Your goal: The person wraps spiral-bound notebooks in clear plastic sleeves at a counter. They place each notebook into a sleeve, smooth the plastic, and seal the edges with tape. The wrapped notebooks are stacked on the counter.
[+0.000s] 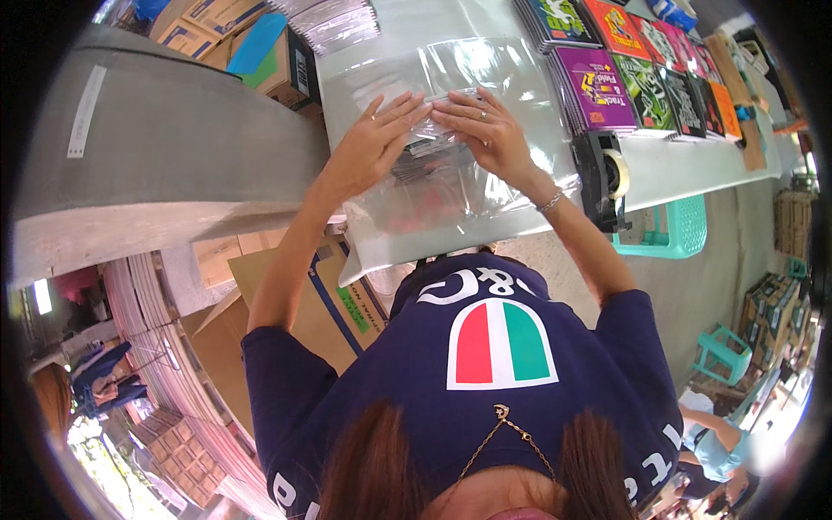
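Observation:
Clear plastic film (472,186) lies spread and glossy on the white-covered table (381,244) in front of me. Through it shows a bundle of what look like spiral notebooks (425,160), partly hidden by glare and my fingers. My left hand (374,146) rests flat on the film from the left, fingers stretched toward the middle. My right hand (484,132) lies on it from the right, fingers out and tips almost meeting the left ones. Neither hand grips anything. Nearest my right forearm is a black tape dispenser (598,186) with a roll of tape.
Stacks of colourful spiral notebooks (594,87) fill the right side of the table. Another notebook stack (334,30) stands at the far left, near cardboard boxes (217,17). A grey slab (173,130) borders the left. A turquoise stool (685,227) stands on the floor at right.

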The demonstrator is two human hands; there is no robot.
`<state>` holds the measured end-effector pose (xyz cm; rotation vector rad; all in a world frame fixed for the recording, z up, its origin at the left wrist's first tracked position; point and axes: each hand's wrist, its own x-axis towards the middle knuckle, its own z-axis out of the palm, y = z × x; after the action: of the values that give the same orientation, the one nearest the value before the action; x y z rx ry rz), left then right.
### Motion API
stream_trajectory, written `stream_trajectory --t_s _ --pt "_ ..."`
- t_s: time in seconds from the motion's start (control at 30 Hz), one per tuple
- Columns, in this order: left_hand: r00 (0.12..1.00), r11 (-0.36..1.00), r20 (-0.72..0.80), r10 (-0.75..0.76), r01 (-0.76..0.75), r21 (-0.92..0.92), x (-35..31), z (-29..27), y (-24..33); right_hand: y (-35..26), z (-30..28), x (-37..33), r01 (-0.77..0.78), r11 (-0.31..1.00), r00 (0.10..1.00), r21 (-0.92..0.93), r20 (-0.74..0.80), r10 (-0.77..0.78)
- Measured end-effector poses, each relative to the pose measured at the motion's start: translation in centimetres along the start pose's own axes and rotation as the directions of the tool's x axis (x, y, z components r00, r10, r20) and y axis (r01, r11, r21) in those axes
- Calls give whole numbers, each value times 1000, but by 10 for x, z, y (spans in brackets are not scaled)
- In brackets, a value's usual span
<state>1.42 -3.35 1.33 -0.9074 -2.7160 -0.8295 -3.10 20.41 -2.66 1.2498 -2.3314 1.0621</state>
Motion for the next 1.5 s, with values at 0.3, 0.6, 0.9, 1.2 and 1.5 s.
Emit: stream_trajectory --t_s 0.3,0.6,0.9,1.2,1.5 --pt "994 951 -75 78 -51 306 -3 34 10 -28 22 -33 -169 977 915 128 -348 204" --pt "989 936 -108 101 -57 348 -6 36 12 36 -137 -258 -949 248 313 -195 -491 813" --pt "991 939 -96 96 -58 338 -2 34 14 45 -167 -285 -880 197 206 433 -28 978" --pt "996 940 -64 61 -36 340 -4 30 18 -14 -162 -311 -785 109 156 610 24 987" --pt "992 943 -108 58 -19 332 -10 37 10 -21 -138 -326 -996 26 46 -89 -226 973"
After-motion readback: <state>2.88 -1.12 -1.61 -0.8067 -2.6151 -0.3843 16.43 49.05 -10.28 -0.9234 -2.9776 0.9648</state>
